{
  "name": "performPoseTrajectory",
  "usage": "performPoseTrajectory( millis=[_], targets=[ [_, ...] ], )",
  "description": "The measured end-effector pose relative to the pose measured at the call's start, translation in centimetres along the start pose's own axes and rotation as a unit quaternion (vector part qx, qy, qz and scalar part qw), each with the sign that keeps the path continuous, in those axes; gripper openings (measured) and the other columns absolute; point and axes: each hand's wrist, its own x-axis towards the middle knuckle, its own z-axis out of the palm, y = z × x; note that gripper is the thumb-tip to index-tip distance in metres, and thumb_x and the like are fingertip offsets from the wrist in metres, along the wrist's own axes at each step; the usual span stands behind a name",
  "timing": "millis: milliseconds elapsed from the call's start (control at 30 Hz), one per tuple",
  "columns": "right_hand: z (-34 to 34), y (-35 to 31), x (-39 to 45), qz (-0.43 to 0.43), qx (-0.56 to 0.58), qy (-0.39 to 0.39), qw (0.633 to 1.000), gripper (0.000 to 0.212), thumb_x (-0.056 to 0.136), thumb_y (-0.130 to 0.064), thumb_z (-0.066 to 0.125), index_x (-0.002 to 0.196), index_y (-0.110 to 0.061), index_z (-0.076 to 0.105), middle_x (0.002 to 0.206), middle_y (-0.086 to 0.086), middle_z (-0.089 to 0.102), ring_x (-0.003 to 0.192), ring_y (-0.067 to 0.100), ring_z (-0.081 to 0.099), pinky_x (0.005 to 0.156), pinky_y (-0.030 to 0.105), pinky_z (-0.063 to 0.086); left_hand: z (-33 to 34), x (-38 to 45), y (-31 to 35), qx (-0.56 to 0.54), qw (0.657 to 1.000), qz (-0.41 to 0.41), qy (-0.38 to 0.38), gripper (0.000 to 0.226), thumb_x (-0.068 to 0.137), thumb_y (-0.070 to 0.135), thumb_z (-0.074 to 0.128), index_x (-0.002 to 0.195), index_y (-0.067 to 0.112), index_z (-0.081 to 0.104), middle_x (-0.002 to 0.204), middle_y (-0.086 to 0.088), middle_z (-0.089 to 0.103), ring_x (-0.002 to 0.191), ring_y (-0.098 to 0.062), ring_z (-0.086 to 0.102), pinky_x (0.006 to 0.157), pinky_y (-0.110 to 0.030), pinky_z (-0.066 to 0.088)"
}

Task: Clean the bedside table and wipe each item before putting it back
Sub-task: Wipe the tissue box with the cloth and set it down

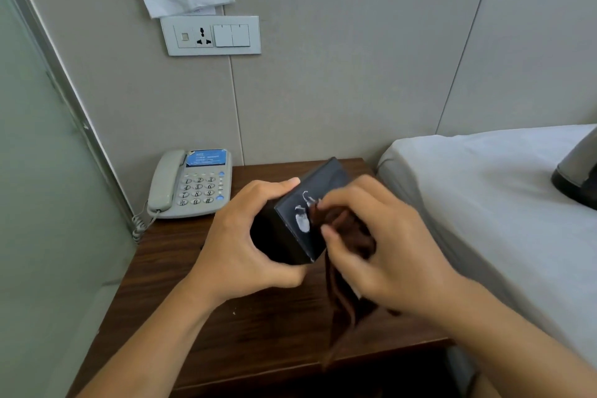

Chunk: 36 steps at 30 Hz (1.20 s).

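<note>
Grey padded wall panels back a dark wooden bench (200, 326) wedged between a frosted partition and a bed (484, 203) made up in white. Over the middle of the bench the person holds a black box (290, 229) clear of the wood. The left hand (235, 242) is curled round its left end, thumb underneath and fingers over the top edge. The right hand (384, 249) is bunched round a brown cloth (342, 300), pressing it against the box's printed side while the loose end hangs down toward the bench.

As a judgement, the task is mid-way: this box is being wiped and has not yet been put back. A grey telephone (190, 186) stands at the back left corner of the bench; whether it has been wiped cannot be told. A dark-based kettle (578, 171) sits on the bed at the right edge, apparently still waiting its turn. Much of the bench top lies bare, though its cleanliness is hard to judge.
</note>
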Motion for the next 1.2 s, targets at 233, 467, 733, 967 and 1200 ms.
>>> performPoseTrajectory(
  millis=[233,467,733,967,1200],
  targets=[
    [0.5,1.3,3.0,0.082,-0.043,0.07,0.993,0.017,0.091,-0.031,0.063,0.106,-0.024,0.064,0.096,-0.008,0.057,0.087,0.012,0.059,0.073,0.04,0.053,-0.1,0.4,0.2,0.011,1.0,-0.014,-0.005,0.1,0.05,0.033,0.098,0.139,0.031,0.054,0.12,0.012,0.062,0.108,-0.017,0.066,0.087,-0.025,0.053],
    [-0.3,-0.3,2.2,0.02,-0.013,0.008,1.0,0.019,0.09,-0.033,0.063,0.107,-0.025,0.064,0.097,-0.012,0.058,0.089,0.009,0.061,0.075,0.035,0.053,-0.1,0.2,0.4,0.022,1.0,-0.013,-0.018,0.103,0.049,0.03,0.099,0.142,0.032,0.054,0.123,0.014,0.061,0.112,-0.013,0.065,0.091,-0.025,0.052],
    [-0.1,-1.9,0.7,-0.015,0.0,-0.032,0.999,0.02,0.09,-0.028,0.069,0.108,-0.022,0.062,0.101,-0.011,0.058,0.091,0.01,0.06,0.074,0.03,0.051,-0.3,0.3,0.2,0.019,1.0,-0.017,-0.018,0.101,0.047,0.034,0.094,0.141,0.035,0.054,0.126,0.017,0.061,0.117,-0.008,0.063,0.094,-0.019,0.049],
    [-0.4,1.3,3.8,0.068,-0.032,0.035,0.997,0.016,0.092,-0.036,0.061,0.104,-0.025,0.061,0.095,-0.013,0.06,0.086,0.01,0.062,0.073,0.039,0.055,0.5,0.4,0.5,0.052,0.998,-0.011,-0.031,0.1,0.051,0.037,0.1,0.139,0.038,0.051,0.125,0.017,0.061,0.112,-0.009,0.065,0.09,-0.023,0.052],
    [0.0,-1.4,1.7,-0.017,0.008,-0.032,0.999,0.019,0.091,-0.031,0.067,0.107,-0.022,0.062,0.098,-0.014,0.058,0.09,0.006,0.061,0.074,0.029,0.052,0.0,0.2,0.1,0.037,0.999,-0.004,-0.019,0.101,0.048,0.034,0.095,0.139,0.039,0.052,0.122,0.015,0.062,0.112,-0.008,0.065,0.091,-0.023,0.05]
  ],
)
